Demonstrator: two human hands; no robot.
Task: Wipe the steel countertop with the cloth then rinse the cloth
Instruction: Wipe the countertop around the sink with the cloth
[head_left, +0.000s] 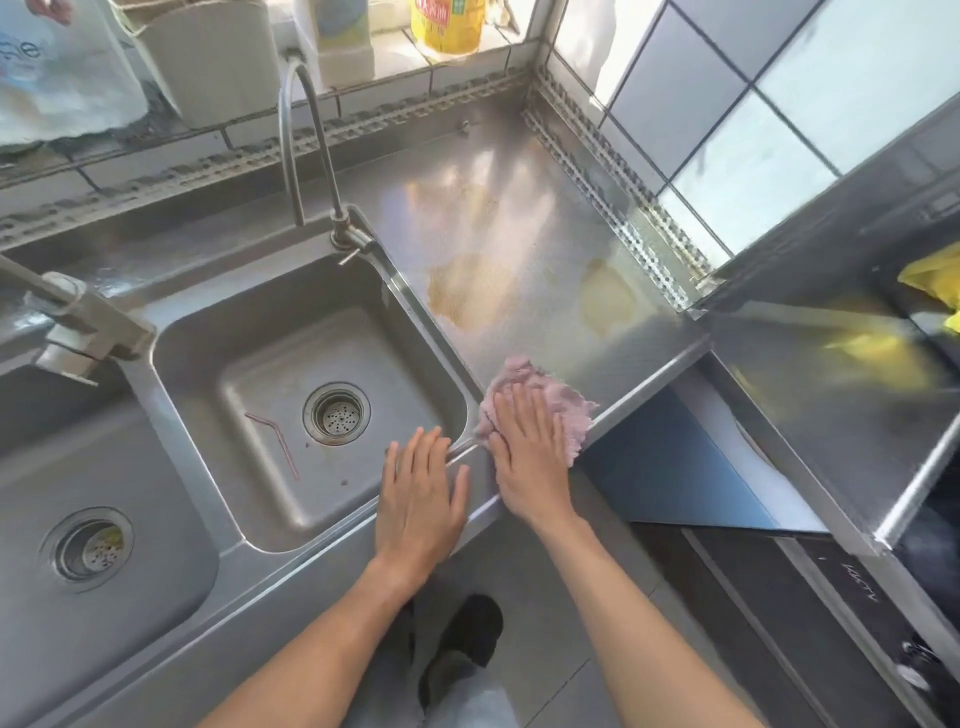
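Your right hand (530, 457) lies flat on the pink cloth (524, 400), fingers slightly spread, pressing it onto the near edge of the steel worktop (519, 249), just beside the sink (249, 338). Your left hand (421, 499) rests open on the sink's front rim, fingers spread, holding nothing. Two yellowish stains (470, 291) sit farther back on the worktop.

Strong daylight comes in from the top, probably a window, and makes white glare on the wall tiles (769, 130) and soft reflections on the steel countertop (519, 218). The edges bend like wide-angle, and the right side looks smeared
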